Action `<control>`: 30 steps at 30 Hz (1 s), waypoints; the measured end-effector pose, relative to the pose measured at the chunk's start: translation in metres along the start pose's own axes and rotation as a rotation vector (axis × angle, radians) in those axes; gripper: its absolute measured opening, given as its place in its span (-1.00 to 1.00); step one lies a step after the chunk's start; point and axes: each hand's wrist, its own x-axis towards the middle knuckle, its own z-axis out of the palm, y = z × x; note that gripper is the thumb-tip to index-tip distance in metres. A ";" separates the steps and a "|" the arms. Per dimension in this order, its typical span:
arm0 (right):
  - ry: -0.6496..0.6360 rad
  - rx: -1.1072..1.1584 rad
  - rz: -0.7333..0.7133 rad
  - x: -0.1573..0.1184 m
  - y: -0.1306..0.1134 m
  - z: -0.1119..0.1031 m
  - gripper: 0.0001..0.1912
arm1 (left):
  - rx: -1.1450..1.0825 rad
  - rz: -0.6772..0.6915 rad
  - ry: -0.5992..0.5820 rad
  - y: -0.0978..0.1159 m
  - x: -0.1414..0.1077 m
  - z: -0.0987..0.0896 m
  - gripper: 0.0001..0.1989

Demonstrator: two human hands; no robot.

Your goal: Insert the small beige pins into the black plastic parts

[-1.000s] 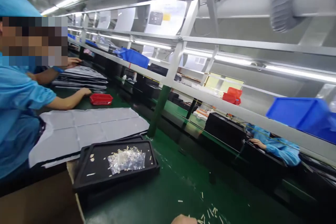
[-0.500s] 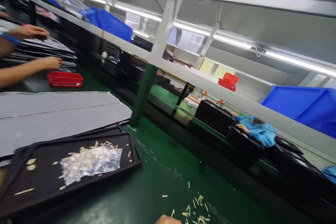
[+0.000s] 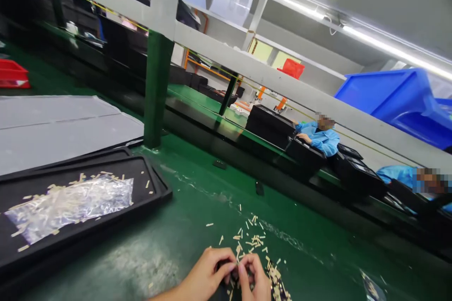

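My left hand [image 3: 212, 270] and my right hand [image 3: 254, 276] meet at the bottom centre, fingertips pinched together over the green table. Whatever lies between the fingers is too small or too hidden to name. Around and beyond them are scattered small pale strips [image 3: 256, 241], with a denser heap [image 3: 277, 280] just right of my right hand. At the left, a black tray [image 3: 155, 193] carries a clear plastic bag [image 3: 81, 202] with more pale strips on and around it.
A green post [image 3: 157, 89] rises from the table. Grey sheets [image 3: 70, 127] and a red bin [image 3: 13, 74] are at left. A small clear bag [image 3: 372, 287] lies at lower right. Across the line, a person in blue [image 3: 319, 138] works beside black trays [image 3: 270, 127]; another sits farther right.
The view has swung right and down. Both my hands now show, fingertips together, where only part of one showed before. Another person's arms at left have left the view.
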 end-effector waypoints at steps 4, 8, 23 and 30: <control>-0.087 0.116 0.055 -0.002 -0.021 -0.007 -0.71 | -0.096 -0.024 -0.017 0.004 -0.003 0.000 -0.73; -0.149 0.071 0.082 -0.003 -0.032 -0.012 -0.77 | -0.194 -0.098 -0.041 0.006 -0.004 0.000 -0.73; -0.040 -0.304 -0.518 -0.002 -0.048 -0.021 -0.86 | 0.180 0.079 0.040 0.005 -0.014 -0.001 -0.77; -0.094 -0.262 -0.495 -0.001 -0.045 -0.021 -0.87 | 0.289 0.200 0.040 0.005 -0.015 -0.004 -0.77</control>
